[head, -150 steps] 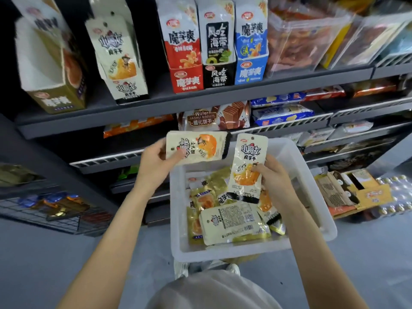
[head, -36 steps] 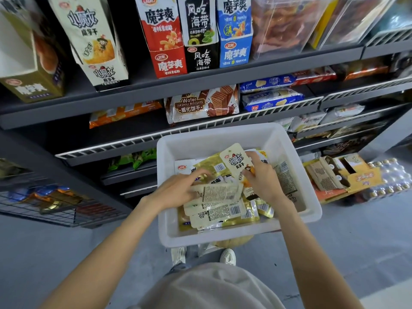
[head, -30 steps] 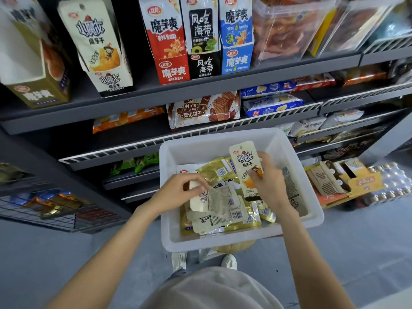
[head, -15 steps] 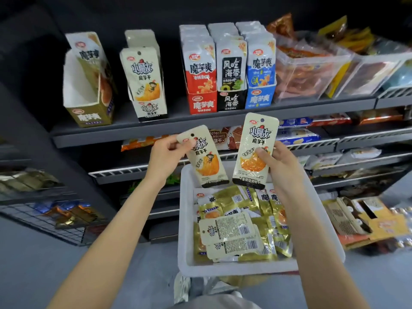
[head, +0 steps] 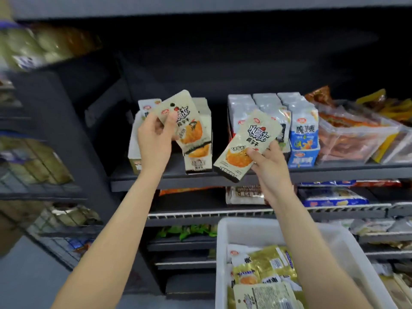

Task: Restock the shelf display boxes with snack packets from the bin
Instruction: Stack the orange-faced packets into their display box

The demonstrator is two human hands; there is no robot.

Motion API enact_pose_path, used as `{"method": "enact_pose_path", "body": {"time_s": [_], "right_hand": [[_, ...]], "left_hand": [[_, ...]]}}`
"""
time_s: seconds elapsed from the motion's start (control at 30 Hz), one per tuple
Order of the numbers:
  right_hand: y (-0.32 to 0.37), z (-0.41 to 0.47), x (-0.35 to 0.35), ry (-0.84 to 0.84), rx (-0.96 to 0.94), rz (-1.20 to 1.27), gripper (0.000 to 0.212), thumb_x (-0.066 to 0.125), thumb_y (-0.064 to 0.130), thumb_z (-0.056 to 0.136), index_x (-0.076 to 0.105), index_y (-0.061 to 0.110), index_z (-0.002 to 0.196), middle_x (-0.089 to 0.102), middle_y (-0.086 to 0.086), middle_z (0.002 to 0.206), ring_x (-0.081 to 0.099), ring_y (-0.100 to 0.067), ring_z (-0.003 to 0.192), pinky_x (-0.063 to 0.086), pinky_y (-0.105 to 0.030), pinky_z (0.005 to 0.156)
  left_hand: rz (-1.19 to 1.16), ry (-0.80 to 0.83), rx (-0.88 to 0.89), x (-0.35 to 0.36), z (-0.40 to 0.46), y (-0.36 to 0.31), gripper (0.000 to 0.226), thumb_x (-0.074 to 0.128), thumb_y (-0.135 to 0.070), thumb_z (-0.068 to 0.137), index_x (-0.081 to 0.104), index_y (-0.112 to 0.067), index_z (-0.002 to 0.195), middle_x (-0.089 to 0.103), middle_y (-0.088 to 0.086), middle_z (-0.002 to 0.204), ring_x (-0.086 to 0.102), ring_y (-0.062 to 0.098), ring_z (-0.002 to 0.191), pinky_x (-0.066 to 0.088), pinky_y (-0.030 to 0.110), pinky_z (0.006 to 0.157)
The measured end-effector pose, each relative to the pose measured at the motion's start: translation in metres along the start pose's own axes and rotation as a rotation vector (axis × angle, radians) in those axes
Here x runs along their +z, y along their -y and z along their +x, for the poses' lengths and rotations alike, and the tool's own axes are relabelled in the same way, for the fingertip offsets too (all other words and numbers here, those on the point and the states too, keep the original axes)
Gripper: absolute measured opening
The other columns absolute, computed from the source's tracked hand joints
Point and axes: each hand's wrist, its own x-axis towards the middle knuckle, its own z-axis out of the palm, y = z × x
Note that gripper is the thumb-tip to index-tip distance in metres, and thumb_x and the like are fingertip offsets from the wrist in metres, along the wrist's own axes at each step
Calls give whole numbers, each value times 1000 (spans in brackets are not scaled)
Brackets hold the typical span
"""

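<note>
Two cream foil snack packets with orange pictures are raised, one per hand. The left hand [head: 155, 141] pinches the left packet [head: 182, 121] near its hanging hole, in front of the cream cardboard display box [head: 197, 152] on the dark grey shelf [head: 334, 172]. The right hand [head: 268, 166] grips the right packet [head: 245, 146] (tilted). Below the right forearm, the white plastic bin [head: 347, 246] holds several more packets.

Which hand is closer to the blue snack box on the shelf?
Right. The right hand, holding a packet, is just left of the blue snack box. The left hand, with another packet, is farther left by the cream box.
</note>
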Motion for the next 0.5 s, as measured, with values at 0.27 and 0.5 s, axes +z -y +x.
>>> {"method": "enact_pose_path", "body": {"time_s": [0.27,0.5], "right_hand": [[5,25,44,-70,-110,70,31,51,-2,93,49,18,117,64,-8,115,63,-18,106,54,-21,77],[3,39,53,-52,-179,36,30,50,-2,93,46,10,120,62,-8,115,61,-20,109,52,-34,92]], "left_hand": [[34,50,34,15,28,42,9,61,-23,92,60,-28,85,64,-12,82,64,1,76,57,34,66],[402,293,349,2,33,57,18,63,-26,90,71,-10,94,60,-17,75,56,3,71,44,20,61]]}}
